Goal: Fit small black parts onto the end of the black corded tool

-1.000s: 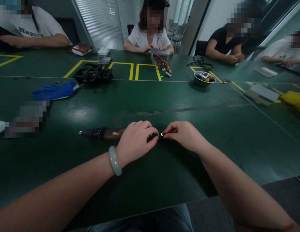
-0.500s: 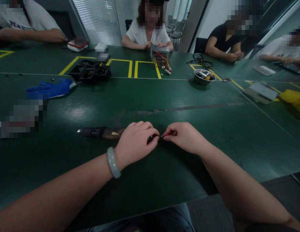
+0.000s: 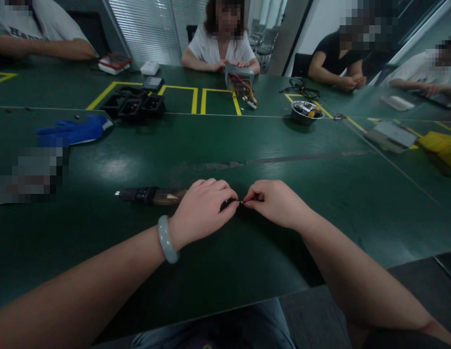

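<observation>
A dark cylindrical tool [image 3: 153,196] with a black end, a brown patterned middle and a small silver tip at the left lies across the table. My left hand [image 3: 205,201], with a pale green bangle [image 3: 168,239] at its wrist, is closed over the tool's right part, and a black end shows by the thumb. My right hand [image 3: 274,201] faces it with thumb and index finger pinched on a tiny metallic piece [image 3: 242,202] at that end. Fingertips of both hands almost meet. What the piece is, and whether it joins the tool, I cannot make out.
Left lies a blue glove [image 3: 74,130]. Beyond are a black compartment tray [image 3: 133,104], a grey metal box with wires [image 3: 239,75] and a metal bowl of small parts [image 3: 306,115]. Yellow cloth [image 3: 440,148] lies right. Several people sit around the green table [image 3: 211,140].
The whole view has shifted slightly, with the scene a little higher now. Both hands keep the same grip at the tool's right end; their fingertips look slightly closer together.
</observation>
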{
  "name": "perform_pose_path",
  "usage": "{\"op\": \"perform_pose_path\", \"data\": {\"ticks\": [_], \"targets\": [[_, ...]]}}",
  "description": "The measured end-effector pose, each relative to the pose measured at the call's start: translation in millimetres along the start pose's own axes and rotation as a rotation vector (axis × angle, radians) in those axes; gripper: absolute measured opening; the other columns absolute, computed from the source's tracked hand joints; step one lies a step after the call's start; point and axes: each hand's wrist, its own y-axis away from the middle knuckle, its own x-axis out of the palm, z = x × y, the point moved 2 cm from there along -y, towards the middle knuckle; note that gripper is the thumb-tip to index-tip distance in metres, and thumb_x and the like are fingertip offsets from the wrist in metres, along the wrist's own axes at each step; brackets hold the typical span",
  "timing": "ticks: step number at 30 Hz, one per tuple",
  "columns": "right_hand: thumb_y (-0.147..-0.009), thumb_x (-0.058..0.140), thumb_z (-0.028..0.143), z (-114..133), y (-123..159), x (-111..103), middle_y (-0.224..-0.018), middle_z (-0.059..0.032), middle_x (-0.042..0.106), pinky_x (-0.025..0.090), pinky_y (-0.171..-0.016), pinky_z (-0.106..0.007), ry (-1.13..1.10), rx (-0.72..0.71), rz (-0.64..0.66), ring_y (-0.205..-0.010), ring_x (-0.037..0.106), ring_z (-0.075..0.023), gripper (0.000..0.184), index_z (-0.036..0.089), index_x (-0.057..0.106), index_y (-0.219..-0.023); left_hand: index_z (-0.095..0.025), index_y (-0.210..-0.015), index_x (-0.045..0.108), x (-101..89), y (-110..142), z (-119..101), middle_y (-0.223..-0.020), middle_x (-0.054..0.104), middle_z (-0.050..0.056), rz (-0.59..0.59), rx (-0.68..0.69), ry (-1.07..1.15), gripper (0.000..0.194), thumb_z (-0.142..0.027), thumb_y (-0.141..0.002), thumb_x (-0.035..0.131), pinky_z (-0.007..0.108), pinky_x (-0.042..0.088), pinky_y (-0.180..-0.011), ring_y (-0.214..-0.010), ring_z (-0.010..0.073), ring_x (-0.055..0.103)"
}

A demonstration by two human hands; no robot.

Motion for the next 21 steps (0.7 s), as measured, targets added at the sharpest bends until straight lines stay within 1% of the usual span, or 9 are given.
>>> {"op": "perform_pose_path", "data": {"ticks": [3, 9, 17, 21], "targets": [[-0.081, 0.065, 0.020, 1.0, -0.3, 1.4, -0.080, 0.0014, 0.065, 0.040, -0.063, -0.025, 0.004, 0.001, -0.011, -0.070, 0.056, -0.0109, 0.005, 0.022, 0.070, -0.080, -0.026, -0.097, 0.067, -1.8, -0.2, -0.5, -0.098, 0.063, 0.000, 0.009, -0.005, 0.009, 0.029, -0.038, -0.094, 0.041, 0.038, 0.038, -0.078, -0.089, 0.0188, 0.056], [-0.080, 0.065, 0.019, 1.8, -1.4, 3.5, -0.081, 0.0014, 0.064, 0.040, -0.064, -0.025, -0.001, 0.010, -0.056, -0.071, 0.056, -0.0111, 0.005, 0.022, 0.069, -0.081, -0.027, -0.100, 0.067, -1.3, 0.0, -0.4, -0.099, 0.064, -0.001, 0.010, -0.020, 0.015, 0.027, -0.040, -0.093, 0.044, 0.037, 0.038, -0.079, -0.089, 0.0181, 0.057], [-0.080, 0.066, 0.020, 2.3, -1.3, 1.5, -0.082, 0.0016, 0.065, 0.041, -0.066, -0.024, -0.037, -0.003, -0.039, -0.072, 0.057, -0.0110, 0.005, 0.023, 0.070, -0.082, -0.027, -0.098, 0.068, -0.9, 0.5, -1.3, -0.098, 0.065, 0.001, -0.019, -0.031, 0.004, 0.027, -0.043, -0.091, 0.047, 0.037, 0.039, -0.080, -0.089, 0.0191, 0.057], [-0.081, 0.065, 0.021, -0.7, -1.7, 0.9, -0.082, 0.0022, 0.066, 0.041, -0.065, -0.024, -0.023, 0.032, -0.028, -0.072, 0.057, -0.0111, 0.006, 0.024, 0.070, -0.082, -0.027, -0.097, 0.068, -2.4, -0.1, -1.2, -0.098, 0.065, 0.000, -0.007, -0.031, 0.033, 0.030, -0.039, -0.095, 0.040, 0.036, 0.039, -0.077, -0.088, 0.0177, 0.057]]}}
